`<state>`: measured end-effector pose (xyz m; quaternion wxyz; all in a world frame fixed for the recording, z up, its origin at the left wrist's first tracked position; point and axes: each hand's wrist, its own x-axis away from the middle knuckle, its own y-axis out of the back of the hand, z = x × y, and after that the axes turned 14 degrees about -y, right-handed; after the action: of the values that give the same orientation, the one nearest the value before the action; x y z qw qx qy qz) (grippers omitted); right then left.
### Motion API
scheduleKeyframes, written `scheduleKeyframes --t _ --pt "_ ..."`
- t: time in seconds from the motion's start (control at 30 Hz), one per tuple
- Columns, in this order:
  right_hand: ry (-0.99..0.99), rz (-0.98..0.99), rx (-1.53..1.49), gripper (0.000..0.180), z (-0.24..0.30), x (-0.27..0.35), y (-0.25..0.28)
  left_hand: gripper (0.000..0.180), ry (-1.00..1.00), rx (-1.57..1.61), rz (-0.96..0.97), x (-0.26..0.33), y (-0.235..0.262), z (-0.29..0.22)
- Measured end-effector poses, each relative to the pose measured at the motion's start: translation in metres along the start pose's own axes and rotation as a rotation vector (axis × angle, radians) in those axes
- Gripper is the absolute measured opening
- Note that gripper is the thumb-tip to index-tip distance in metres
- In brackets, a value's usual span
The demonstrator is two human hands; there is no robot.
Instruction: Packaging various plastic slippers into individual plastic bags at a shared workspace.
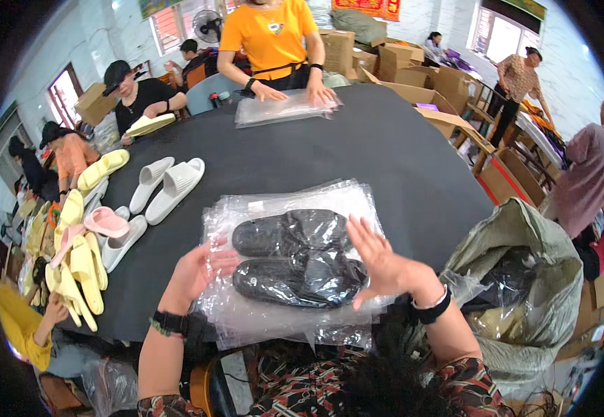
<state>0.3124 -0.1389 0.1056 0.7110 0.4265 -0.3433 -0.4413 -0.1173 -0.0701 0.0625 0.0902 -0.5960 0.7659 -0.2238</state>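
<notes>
A pair of black slippers (281,281) lies side by side in a clear plastic bag, on top of a stack of clear plastic bags (229,323) at the table's near edge. My left hand (201,272) is at the left side of the stack, its fingers apart and partly behind or against the clear film; I cannot tell which. My right hand (389,264) is spread at the right end of the bagged slippers, fingers stretched and thumb apart. Whether its fingertips touch the bag is hard to tell.
Grey slippers (175,191) and a heap of yellow slippers (83,264) with a pink slipper (107,221) cover the left of the black table (302,156). Across it, a person in orange handles clear bags (267,113). An open woven sack (552,299) stands at right.
</notes>
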Motion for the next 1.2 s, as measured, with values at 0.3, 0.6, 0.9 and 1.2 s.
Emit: scheduleKeyframes --t 0.3,0.6,0.9,1.2 --pt "-0.164 0.006 0.102 0.159 -0.056 -0.011 -0.046 0.060 -0.359 -1.291 0.458 0.026 -0.040 0.021" --pt "-0.191 0.072 0.066 0.158 -0.036 -0.007 -0.019 0.068 -0.785 -1.753 0.541 0.019 -0.060 0.025" --pt "-0.269 0.120 0.107 0.161 -0.049 -0.009 -0.053 0.081 -0.595 -1.501 0.818 -0.070 -0.089 0.062" --pt "-0.270 0.120 0.085 0.153 -0.053 -0.009 -0.051 0.019 -0.725 -1.337 0.612 -0.082 -0.100 0.071"
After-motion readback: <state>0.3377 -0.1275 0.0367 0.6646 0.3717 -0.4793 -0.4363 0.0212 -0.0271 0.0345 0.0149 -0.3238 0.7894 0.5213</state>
